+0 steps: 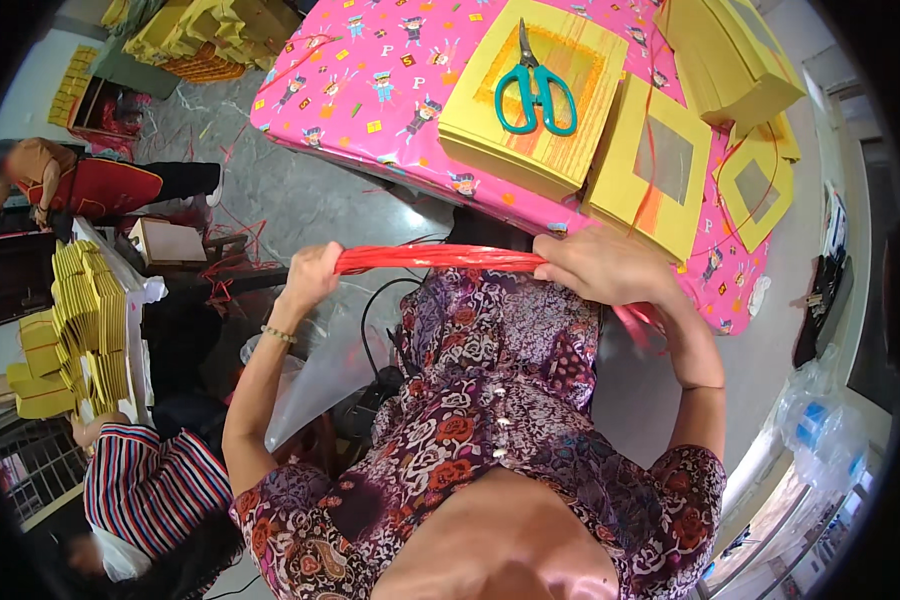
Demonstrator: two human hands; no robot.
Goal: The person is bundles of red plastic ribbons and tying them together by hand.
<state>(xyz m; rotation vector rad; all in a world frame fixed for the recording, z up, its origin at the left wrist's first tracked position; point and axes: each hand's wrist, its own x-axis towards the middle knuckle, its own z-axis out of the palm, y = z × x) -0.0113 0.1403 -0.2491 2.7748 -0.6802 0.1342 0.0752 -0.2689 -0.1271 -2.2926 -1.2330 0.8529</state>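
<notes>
Flat yellow packets (533,100) lie stacked on the pink table (370,90), perhaps windowed boxes.

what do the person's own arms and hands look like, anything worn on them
Both forearms are bare. Short sleeves of a purple floral-patterned top cover the upper arms. A thin beaded bracelet circles the left wrist. The left hand and right hand wear no gloves; no rings are discernible.

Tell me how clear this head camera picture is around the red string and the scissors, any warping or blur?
Head view: fisheye bends the pink patterned tablecloth edge and blacks out the corners; lighting is even and soft. The teal-handled scissors are sharp, as is the red plastic string bundle stretched between the left hand and right hand; the rim smears slightly.
</notes>
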